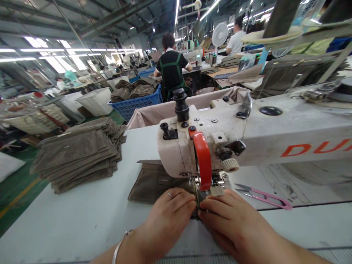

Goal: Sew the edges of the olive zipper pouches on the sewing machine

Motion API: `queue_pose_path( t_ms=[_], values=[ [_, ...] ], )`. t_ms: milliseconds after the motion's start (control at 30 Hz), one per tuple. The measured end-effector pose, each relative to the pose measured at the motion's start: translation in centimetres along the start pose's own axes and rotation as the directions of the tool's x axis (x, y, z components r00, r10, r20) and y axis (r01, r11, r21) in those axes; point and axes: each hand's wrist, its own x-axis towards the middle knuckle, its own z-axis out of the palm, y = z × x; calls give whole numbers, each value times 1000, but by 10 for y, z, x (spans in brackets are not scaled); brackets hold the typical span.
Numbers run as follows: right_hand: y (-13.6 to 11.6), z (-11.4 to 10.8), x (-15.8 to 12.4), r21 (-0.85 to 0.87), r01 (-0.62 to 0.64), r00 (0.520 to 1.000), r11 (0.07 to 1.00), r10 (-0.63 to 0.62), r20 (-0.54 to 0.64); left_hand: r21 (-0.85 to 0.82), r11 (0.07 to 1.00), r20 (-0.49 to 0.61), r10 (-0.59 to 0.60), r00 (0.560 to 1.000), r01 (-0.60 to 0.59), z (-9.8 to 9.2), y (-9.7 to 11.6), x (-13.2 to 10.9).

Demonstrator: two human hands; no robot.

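A dark brown fabric piece with a small label patch lies on the table, partly under the head of a white sewing machine. My left hand, a ring on one finger, pinches the piece's near edge just in front of the presser foot. Close beside it, my right hand has its fingers closed on the same edge from the right. A narrow strip with a yellowish line runs between my fingertips toward the needle, which is mostly hidden by an orange guard. A small beige tab shows above my right fingers.
Pink-handled thread snips lie right of my right hand. A stack of brown fabric pieces rests on the table's left side. Beyond the machine are a pinkish cloth-lined bin, a blue crate of pieces and a seated person.
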Motion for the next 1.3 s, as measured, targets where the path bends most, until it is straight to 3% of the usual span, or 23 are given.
queue_pose_path(
  t_ms=[133,200,300,467,567,767,867,967,1300],
  values=[
    [-3,-4,1,34,-38,999,999,38,4,-36,999,-146,-46,988,41,-1,1,7],
    [-4,-7,1,40,-49,999,998,49,5,-91,992,-167,-102,981,88,1,0,7],
    [-4,-6,1,-5,-40,999,999,40,5,-141,983,-165,-139,976,116,2,-2,6],
    [-3,-2,1,-91,-22,999,996,19,-35,-35,999,-112,9,994,-13,-3,-2,7],
    [-4,-2,0,-100,-14,999,995,11,-36,-21,1000,-45,13,999,-14,-5,-2,8],
    [-4,-4,3,-124,-35,999,992,31,-39,6,1000,-102,31,994,-31,0,-9,8],
    [-1,-4,7,-142,-45,999,989,42,-26,27,999,-78,46,996,-44,4,-17,9],
    [3,-2,10,-196,-68,998,978,66,-19,13,1000,-27,23,999,-23,4,-25,13],
    [12,1,22,-320,-156,984,935,177,37,22,994,-68,-109,992,111,8,-40,24]
  ],
)
